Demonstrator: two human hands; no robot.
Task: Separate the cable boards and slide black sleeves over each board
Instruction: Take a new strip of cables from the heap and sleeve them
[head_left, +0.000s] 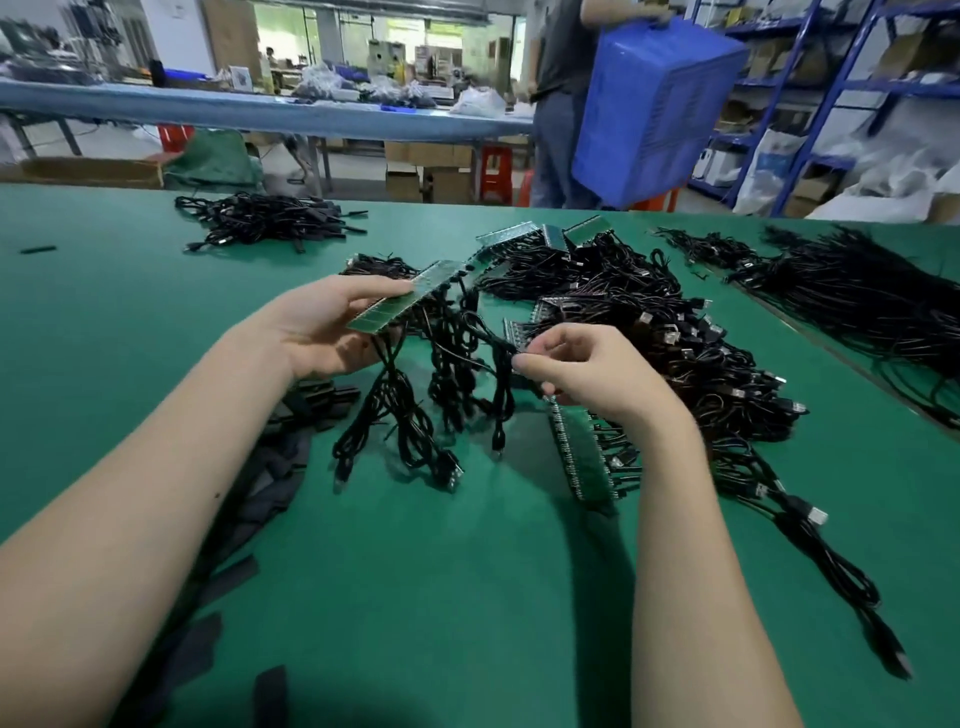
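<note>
My left hand (322, 327) grips a long green strip of joined cable boards (400, 304), lifted above the green table (467, 597), with black cables (415, 410) hanging down from it. To its right, my right hand (587, 371) pinches a small black piece at the end of one cable, fingers curled round it. Below my right wrist another board strip (582, 452) lies on the table. Flat black sleeves (270, 467) lie scattered under my left forearm.
A big pile of board strips and black cables (649, 322) lies behind my right hand. A bundle of cables (270, 221) sits far left, more cables (857, 296) far right. Beyond the table a person carries a blue crate (654, 104).
</note>
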